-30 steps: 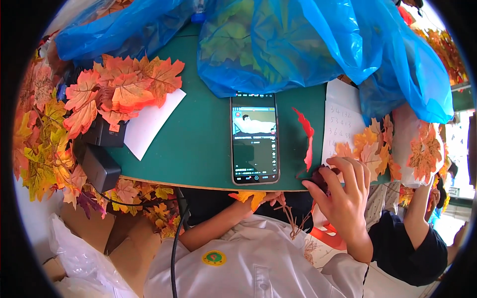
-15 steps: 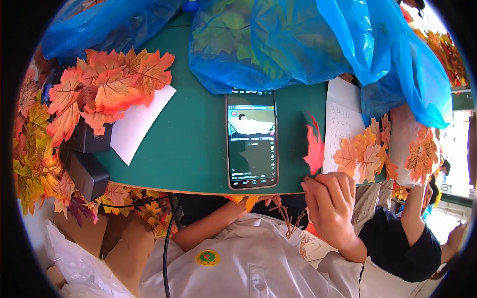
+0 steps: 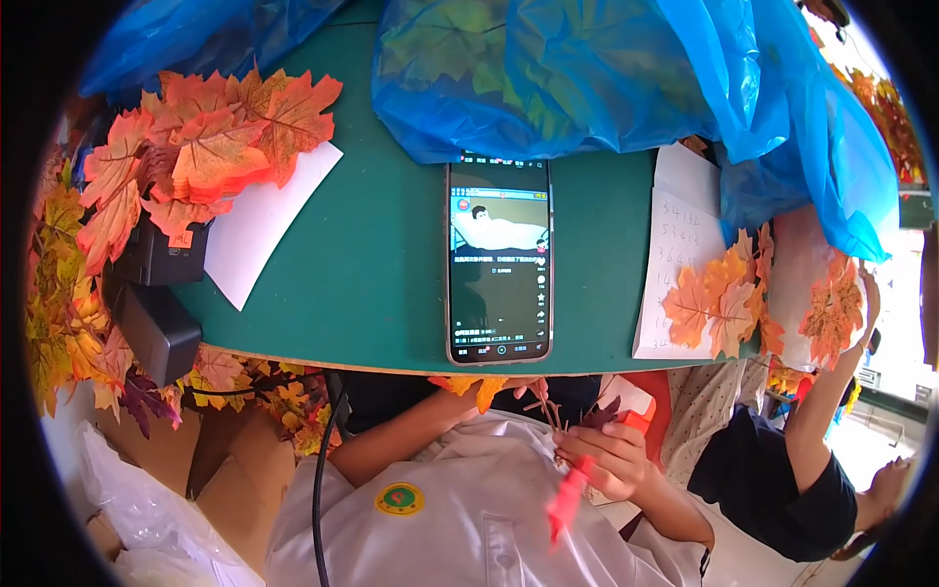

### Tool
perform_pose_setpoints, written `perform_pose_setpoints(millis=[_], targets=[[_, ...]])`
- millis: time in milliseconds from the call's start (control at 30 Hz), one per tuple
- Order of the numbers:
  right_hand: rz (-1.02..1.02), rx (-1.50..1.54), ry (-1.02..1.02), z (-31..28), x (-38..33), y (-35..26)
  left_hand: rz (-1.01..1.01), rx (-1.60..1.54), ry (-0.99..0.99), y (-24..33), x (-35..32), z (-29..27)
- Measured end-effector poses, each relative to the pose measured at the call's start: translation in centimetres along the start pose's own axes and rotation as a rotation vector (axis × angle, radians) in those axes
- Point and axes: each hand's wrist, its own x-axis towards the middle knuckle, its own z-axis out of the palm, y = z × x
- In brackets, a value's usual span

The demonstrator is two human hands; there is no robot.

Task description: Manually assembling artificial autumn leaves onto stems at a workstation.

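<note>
Head-worn fisheye view, downward from close above the green table (image 3: 391, 269).

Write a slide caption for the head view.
Left hand at brown stems, right hand holding a red leaf, before a green table bearing a phone and blue plastic bag.

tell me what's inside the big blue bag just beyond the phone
Greenish leaf shapes show dimly through the left part of the blue bag. Folds and cloudy plastic cover the rest, so anything else inside can't be made out.
</note>
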Motion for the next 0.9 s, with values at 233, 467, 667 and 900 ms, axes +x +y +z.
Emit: perform_pose_setpoints(millis=[233,467,667,900], targets=[[0.420,0.028,-0.153,1.9,-1.1,3.2,-0.080,0.041,0.012,3.7,-0.5,2.2],[0.508,0.204,-0.101,4.6,-1.7,3.4,-0.087,0.055,0.023,0.6,0.3,0.9],[0.837,0.370,-0.075,6.1,-2.2,2.6,-0.090,0.056,0.003,0.7,0.3,1.5],[0.675,0.341,0.000,6.2,-2.3,2.7,-0.052,0.003,0.024,-0.1,0.3,0.6]])
